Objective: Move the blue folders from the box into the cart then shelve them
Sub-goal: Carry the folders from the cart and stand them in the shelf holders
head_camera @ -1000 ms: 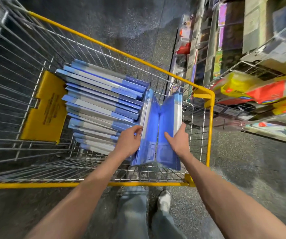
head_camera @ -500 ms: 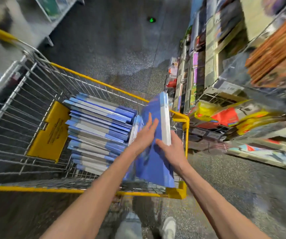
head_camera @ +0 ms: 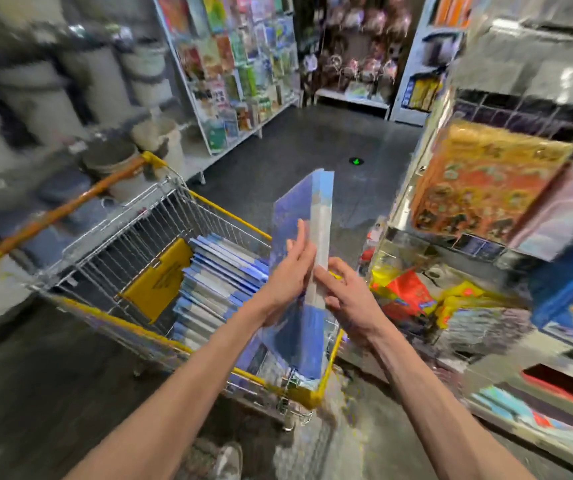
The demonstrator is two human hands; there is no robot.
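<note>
A bundle of blue translucent plastic folders [head_camera: 307,216] stands upright, slightly tilted, its white edge towards the camera, above the near right corner of the wire shopping cart with a yellow rim [head_camera: 129,323]. The left hand [head_camera: 288,275] presses flat on its blue face and the right hand [head_camera: 344,296] grips its other side. More blue plastic folders [head_camera: 216,282] lie flat inside the cart in an overlapping row.

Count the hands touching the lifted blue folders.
2. The left hand lies flat against the lifted blue folders' left face; the right hand grips their white spine edge from the right.
</note>
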